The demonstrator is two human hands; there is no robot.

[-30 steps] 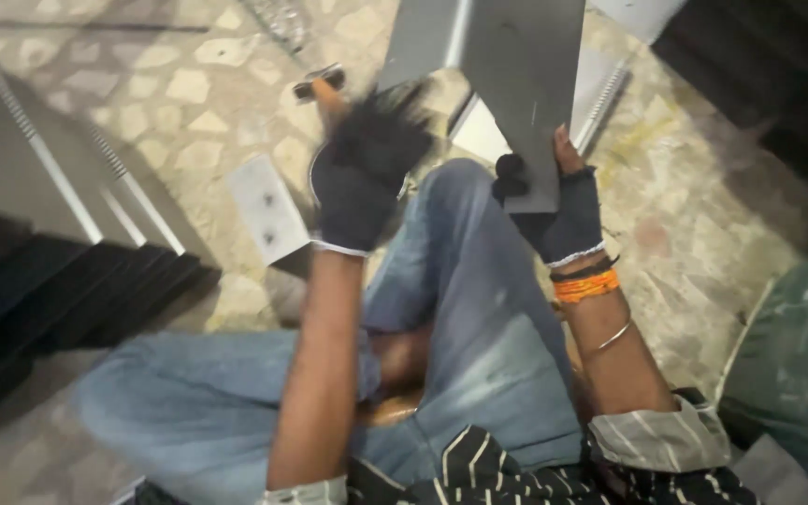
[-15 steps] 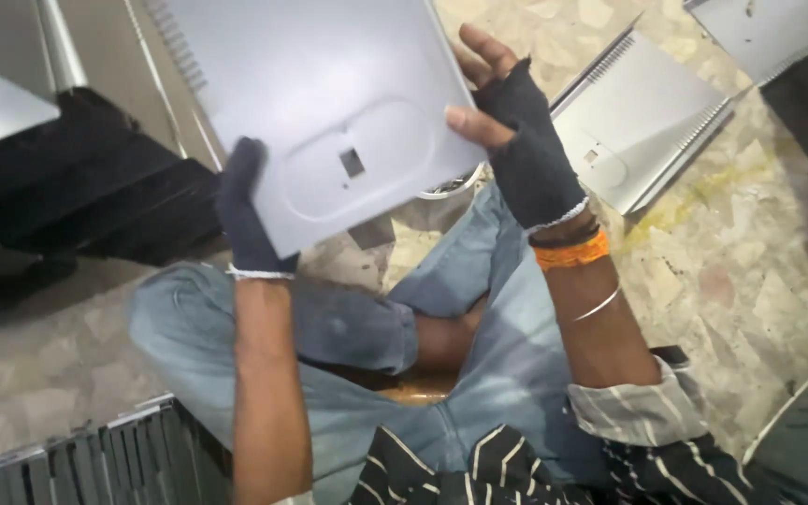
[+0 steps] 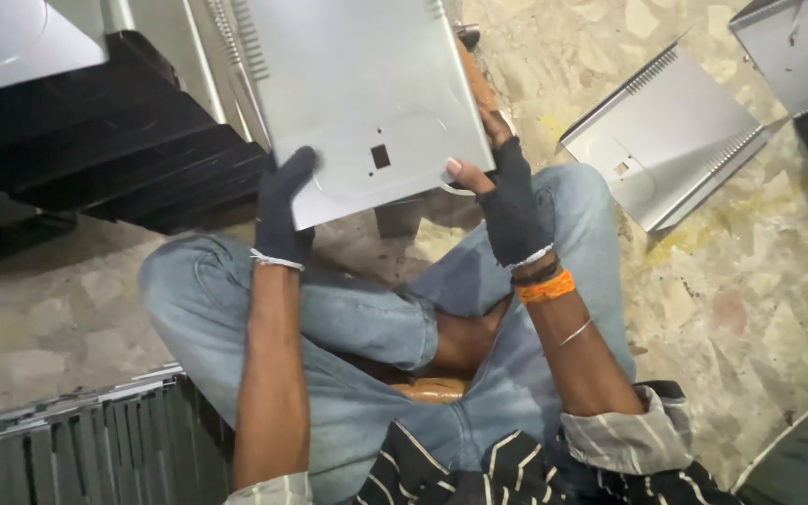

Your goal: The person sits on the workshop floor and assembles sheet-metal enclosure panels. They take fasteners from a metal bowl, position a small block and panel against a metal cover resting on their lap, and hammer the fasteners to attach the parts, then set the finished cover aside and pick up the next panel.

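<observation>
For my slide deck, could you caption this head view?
Seated on a stone floor, both gloved hands, left hand and right hand, grip a grey sheet-metal panel.

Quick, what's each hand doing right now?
Left hand: closed on the grey sheet-metal panel.
Right hand: closed on the same panel's edge.

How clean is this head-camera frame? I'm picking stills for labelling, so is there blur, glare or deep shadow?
Head view: sharp overall; the grey metal panel reads clearly, with a soft sheen and no harsh glare; the left hand and right hand show crisp edges; the black stack at upper left is dark, its detail lost in shadow.
</observation>
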